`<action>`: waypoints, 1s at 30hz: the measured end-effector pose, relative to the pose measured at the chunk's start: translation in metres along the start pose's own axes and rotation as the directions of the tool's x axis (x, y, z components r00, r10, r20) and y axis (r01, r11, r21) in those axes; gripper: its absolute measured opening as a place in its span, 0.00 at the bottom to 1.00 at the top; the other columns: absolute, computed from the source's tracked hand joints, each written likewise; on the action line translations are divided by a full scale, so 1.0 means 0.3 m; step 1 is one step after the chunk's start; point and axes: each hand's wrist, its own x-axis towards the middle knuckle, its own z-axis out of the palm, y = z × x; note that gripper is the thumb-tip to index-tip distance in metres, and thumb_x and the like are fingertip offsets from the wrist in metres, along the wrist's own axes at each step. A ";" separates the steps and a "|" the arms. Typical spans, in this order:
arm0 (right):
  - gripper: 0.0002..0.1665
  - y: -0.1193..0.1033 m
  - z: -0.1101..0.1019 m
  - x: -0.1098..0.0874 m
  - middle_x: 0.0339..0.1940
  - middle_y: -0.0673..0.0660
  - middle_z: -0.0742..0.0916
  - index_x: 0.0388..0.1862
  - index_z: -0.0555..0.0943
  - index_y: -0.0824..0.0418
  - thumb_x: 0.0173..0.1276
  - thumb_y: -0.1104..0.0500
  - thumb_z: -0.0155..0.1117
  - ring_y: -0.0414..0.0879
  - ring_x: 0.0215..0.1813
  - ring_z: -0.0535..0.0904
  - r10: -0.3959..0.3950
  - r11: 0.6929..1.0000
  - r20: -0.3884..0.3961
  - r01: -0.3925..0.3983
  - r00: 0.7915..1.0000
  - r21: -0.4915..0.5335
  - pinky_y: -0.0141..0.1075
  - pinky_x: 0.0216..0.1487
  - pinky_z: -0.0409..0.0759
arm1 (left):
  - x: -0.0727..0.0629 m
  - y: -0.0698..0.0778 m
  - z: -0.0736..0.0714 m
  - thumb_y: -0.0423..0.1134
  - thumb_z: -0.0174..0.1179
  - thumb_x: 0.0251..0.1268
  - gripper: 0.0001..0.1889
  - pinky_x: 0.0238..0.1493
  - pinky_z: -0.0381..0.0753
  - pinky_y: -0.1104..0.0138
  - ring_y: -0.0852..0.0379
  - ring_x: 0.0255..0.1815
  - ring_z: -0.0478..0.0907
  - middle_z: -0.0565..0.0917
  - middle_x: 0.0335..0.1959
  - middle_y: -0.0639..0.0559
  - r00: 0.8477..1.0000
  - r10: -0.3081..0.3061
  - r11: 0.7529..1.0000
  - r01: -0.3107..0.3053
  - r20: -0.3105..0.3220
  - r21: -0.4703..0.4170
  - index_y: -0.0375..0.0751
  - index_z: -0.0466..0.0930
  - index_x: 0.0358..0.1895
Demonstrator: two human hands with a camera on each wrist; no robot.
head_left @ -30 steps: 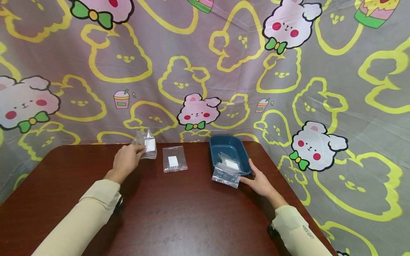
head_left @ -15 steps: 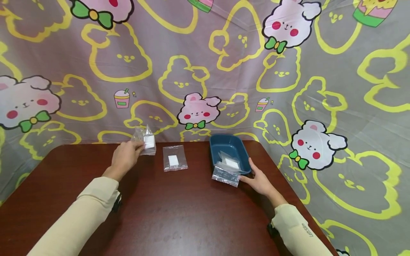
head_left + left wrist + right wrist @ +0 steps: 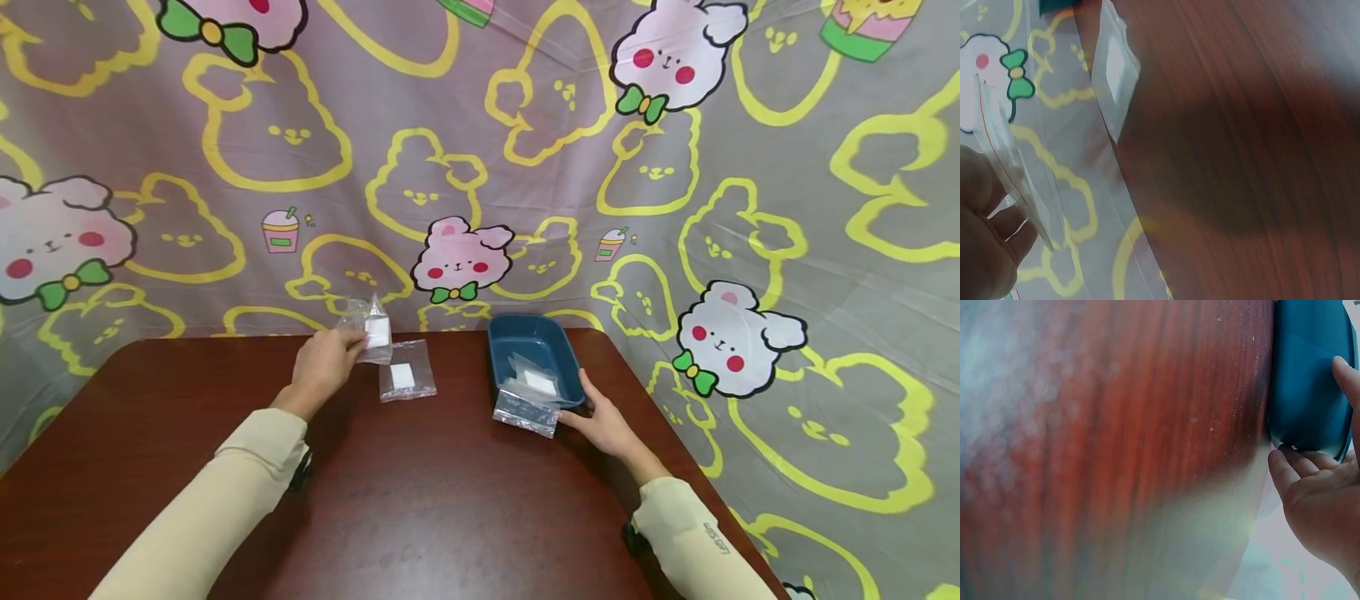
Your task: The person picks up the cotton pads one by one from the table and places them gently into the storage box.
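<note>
My left hand (image 3: 324, 362) pinches a clear plastic bag (image 3: 378, 333) with a white rectangular piece inside, held up near the table's back edge. In the left wrist view this bag (image 3: 1013, 162) appears nearly edge-on between thumb and fingers. Just beside and below it, a second such bag (image 3: 420, 379) lies flat on the table. To the right stands a blue plastic tray (image 3: 521, 333), with another bagged white piece (image 3: 540, 383) hanging over its front rim. My right hand (image 3: 611, 429) holds the tray's near right corner; thumb and fingers (image 3: 1291, 469) touch its outer wall in the right wrist view.
The brown wooden table (image 3: 420, 500) fills the lower view. A grey cartoon-print cloth (image 3: 540, 167) hangs along its back and right sides, close behind the bags and tray.
My left hand has carried its bag to the right, so it now partly overlaps the bag lying on the table. My right hand and the tray have stayed in place.
</note>
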 end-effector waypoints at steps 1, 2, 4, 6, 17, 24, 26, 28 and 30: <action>0.62 0.000 0.001 0.000 0.76 0.68 0.67 0.84 0.42 0.58 0.66 0.47 0.72 0.63 0.72 0.68 0.001 1.000 0.001 -0.001 1.000 -0.002 0.58 0.71 0.63 | 0.003 0.010 0.008 0.39 0.63 0.71 0.11 0.36 0.78 0.40 0.30 0.39 0.84 0.87 0.40 0.33 1.000 0.004 1.000 -0.004 0.003 -0.006 0.42 0.88 0.51; 0.62 -0.001 0.002 0.000 0.77 0.68 0.66 0.84 0.42 0.57 0.67 0.47 0.72 0.63 0.73 0.68 0.002 1.000 0.003 -0.002 1.000 -0.003 0.58 0.71 0.64 | 0.007 0.019 0.017 0.39 0.62 0.72 0.11 0.36 0.78 0.40 0.30 0.39 0.84 0.87 0.41 0.33 1.000 0.009 1.000 -0.009 0.007 -0.010 0.42 0.88 0.52; 0.61 -0.002 0.004 0.000 0.77 0.67 0.66 0.84 0.42 0.57 0.67 0.47 0.72 0.63 0.73 0.68 0.000 1.000 0.004 0.000 1.000 -0.002 0.58 0.70 0.64 | 0.012 0.040 0.034 0.40 0.62 0.72 0.12 0.37 0.79 0.41 0.30 0.40 0.84 0.87 0.42 0.33 1.000 0.012 1.000 -0.012 0.016 -0.015 0.42 0.88 0.52; 0.61 -0.004 0.005 0.001 0.77 0.67 0.65 0.84 0.42 0.58 0.67 0.47 0.72 0.63 0.73 0.68 -0.006 1.000 0.007 0.006 1.000 0.001 0.58 0.70 0.64 | 0.017 0.061 0.051 0.40 0.62 0.72 0.12 0.38 0.79 0.41 0.31 0.40 0.84 0.87 0.42 0.34 1.000 0.009 1.000 -0.008 0.025 -0.020 0.43 0.88 0.52; 0.61 -0.007 0.007 0.000 0.77 0.66 0.66 0.84 0.42 0.57 0.67 0.48 0.72 0.62 0.72 0.68 -0.005 1.000 0.005 0.005 1.000 0.006 0.58 0.70 0.65 | 0.044 0.207 0.140 0.38 0.62 0.71 0.09 0.35 0.80 0.44 0.37 0.35 0.85 0.88 0.37 0.41 0.996 0.058 0.997 -0.055 0.072 -0.047 0.49 0.90 0.47; 0.61 -0.013 0.005 -0.004 0.77 0.67 0.66 0.84 0.42 0.58 0.67 0.48 0.72 0.63 0.73 0.68 -0.001 1.000 0.003 0.001 1.000 0.012 0.58 0.70 0.64 | 0.058 0.311 0.209 0.36 0.61 0.72 0.08 0.33 0.81 0.49 0.43 0.32 0.84 0.88 0.32 0.45 0.990 0.098 0.992 -0.089 0.106 -0.084 0.48 0.89 0.46; 0.61 -0.018 0.002 -0.004 0.77 0.67 0.66 0.84 0.42 0.57 0.67 0.48 0.72 0.63 0.73 0.68 0.002 1.000 0.003 -0.002 1.000 0.012 0.59 0.70 0.64 | 0.062 0.338 0.226 0.36 0.60 0.73 0.09 0.34 0.81 0.49 0.43 0.33 0.84 0.88 0.33 0.46 0.988 0.111 0.991 -0.101 0.111 -0.093 0.49 0.89 0.46; 0.61 -0.020 -0.002 -0.005 0.76 0.67 0.67 0.84 0.42 0.57 0.67 0.48 0.72 0.63 0.73 0.68 0.005 1.000 0.001 -0.005 1.000 0.011 0.59 0.70 0.64 | 0.066 0.368 0.242 0.36 0.60 0.73 0.09 0.35 0.82 0.49 0.43 0.34 0.85 0.88 0.34 0.46 0.986 0.115 0.990 -0.104 0.119 -0.098 0.50 0.89 0.48; 0.61 -0.020 -0.004 -0.006 0.76 0.67 0.68 0.84 0.41 0.57 0.67 0.49 0.72 0.63 0.73 0.68 0.004 1.000 0.001 -0.004 1.000 0.010 0.59 0.70 0.64 | 0.068 0.396 0.257 0.36 0.60 0.73 0.09 0.36 0.82 0.48 0.42 0.35 0.85 0.88 0.35 0.46 0.984 0.133 0.988 -0.121 0.117 -0.100 0.50 0.89 0.48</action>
